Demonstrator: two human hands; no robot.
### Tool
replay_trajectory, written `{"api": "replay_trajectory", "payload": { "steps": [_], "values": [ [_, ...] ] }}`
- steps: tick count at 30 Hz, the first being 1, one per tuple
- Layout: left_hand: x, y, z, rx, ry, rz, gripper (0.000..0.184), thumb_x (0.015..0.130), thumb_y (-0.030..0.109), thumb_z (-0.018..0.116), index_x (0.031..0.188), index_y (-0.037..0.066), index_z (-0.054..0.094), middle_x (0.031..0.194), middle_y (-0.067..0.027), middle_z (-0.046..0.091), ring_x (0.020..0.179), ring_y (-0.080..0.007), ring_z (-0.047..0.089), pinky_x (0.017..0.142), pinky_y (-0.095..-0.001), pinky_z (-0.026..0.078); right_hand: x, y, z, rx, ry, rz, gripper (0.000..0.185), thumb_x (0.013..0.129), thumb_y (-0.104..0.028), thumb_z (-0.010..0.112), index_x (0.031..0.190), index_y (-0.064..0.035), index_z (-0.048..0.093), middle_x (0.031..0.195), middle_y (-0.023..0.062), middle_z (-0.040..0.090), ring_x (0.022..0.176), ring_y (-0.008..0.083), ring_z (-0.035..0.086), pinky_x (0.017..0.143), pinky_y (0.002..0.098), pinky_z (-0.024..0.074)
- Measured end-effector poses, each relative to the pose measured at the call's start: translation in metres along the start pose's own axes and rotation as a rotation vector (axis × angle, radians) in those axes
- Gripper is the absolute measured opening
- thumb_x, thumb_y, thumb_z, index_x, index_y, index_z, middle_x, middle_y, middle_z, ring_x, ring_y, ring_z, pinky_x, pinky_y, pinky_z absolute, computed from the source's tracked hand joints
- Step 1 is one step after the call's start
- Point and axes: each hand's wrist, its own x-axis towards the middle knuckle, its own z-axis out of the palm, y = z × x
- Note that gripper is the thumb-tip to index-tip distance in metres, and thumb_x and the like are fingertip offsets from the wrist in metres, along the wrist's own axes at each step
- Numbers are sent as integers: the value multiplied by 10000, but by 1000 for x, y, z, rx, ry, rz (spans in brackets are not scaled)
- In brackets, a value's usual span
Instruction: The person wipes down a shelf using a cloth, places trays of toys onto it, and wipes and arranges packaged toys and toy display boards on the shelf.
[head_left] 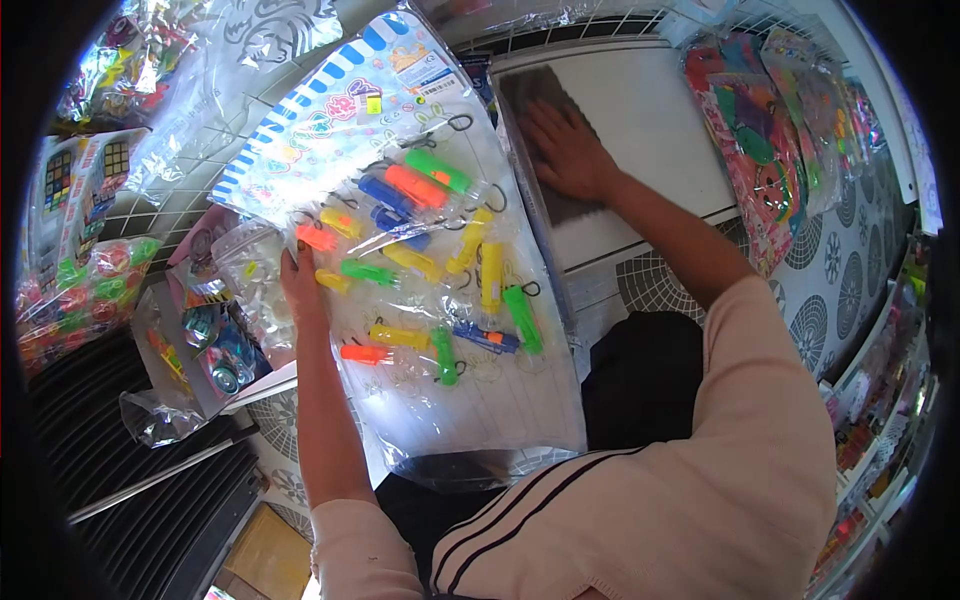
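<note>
A large clear bag (470, 400) of small coloured plastic toys with dark loops leans across my lap. Behind the toys is a printed card with a blue-and-white striped edge. My left hand (297, 280) grips the bag's left edge, with some fingers hidden. On the right, my right hand (568, 150) lies flat with fingers spread on a dark grey-brown cloth (575, 210). Under the cloth is a white flat surface (650, 110), beside the bag's right edge.
Packaged toys (755, 150) hang at the right of the white surface. To the left are an open box (190, 350) of small goods, more bagged toys (95, 280) and a black ribbed panel (150, 470). Shelves of goods (870, 410) line the far right.
</note>
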Motion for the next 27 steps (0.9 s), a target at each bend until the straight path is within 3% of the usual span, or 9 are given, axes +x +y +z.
{"api": "replay_trajectory", "payload": {
  "steps": [4, 7, 10, 16, 18, 22, 25, 27],
  "values": [
    [3, -7, -1, -5, -7, 41, 250, 925, 259, 490, 1046, 49, 553, 811, 46, 484, 714, -42, 410, 614, -213, 346, -74, -39, -36, 113, -176, 60, 671, 822, -360, 526, 1368, -40, 301, 1449, 174, 231, 1348, 315, 208, 1076, 506, 169],
    [2, -3, -2, 24, -32, 50, 405, 929, 344, 493, 1072, -33, 530, 912, -69, 566, 794, -116, 466, 708, -269, 404, -104, -54, -42, 147, -204, 112, 661, 827, -354, 521, 1369, -46, 301, 1454, 166, 225, 1352, 307, 202, 1077, 504, 168],
    [0, -1, -3, 46, -29, 42, 400, 932, 334, 491, 1082, -36, 519, 918, -64, 557, 792, -109, 467, 696, -263, 405, -88, -51, -39, 114, -206, 115, 643, 833, -352, 514, 1365, -53, 313, 1447, 160, 243, 1345, 299, 218, 1072, 504, 177],
    [8, -15, -7, -56, -19, -18, 397, 931, 320, 496, 1112, -33, 493, 922, -39, 535, 782, -97, 458, 671, -245, 395, -2, 10, 0, 25, 40, 73, 647, 859, -432, 465, 1365, -58, 315, 1431, 148, 284, 1325, 284, 260, 1063, 496, 198],
    [10, -16, -10, -41, -21, -44, 355, 917, 254, 490, 1168, 2, 484, 970, -32, 544, 835, -104, 497, 706, -250, 408, 9, 35, 8, 28, 79, 107, 660, 862, -459, 455, 1368, -61, 310, 1441, 138, 273, 1336, 274, 244, 1071, 492, 184],
    [12, -21, -11, -43, 27, -66, 438, 922, 280, 490, 1244, -13, 443, 1094, -84, 547, 946, -150, 521, 797, -276, 417, -3, 118, 24, -35, 77, 447, 689, 874, -508, 407, 1393, -76, 272, 1470, 107, 230, 1370, 251, 174, 1093, 481, 136],
    [7, -16, -4, -48, 48, -68, 453, 922, 266, 478, 1271, -17, 423, 1145, -103, 533, 993, -173, 517, 836, -288, 412, -21, 175, 14, -48, 2, 730, 763, 861, -585, 353, 1408, -66, 233, 1470, 134, 217, 1364, 277, 185, 1091, 454, 179],
    [12, -20, -10, -35, 14, -62, 450, 919, 253, 472, 1275, -17, 421, 1155, -107, 528, 1005, -181, 514, 846, -292, 408, -29, 199, 13, -40, 42, 803, 768, 862, -594, 342, 1402, -57, 241, 1461, 156, 226, 1352, 297, 210, 1084, 451, 204]
  ]
}}
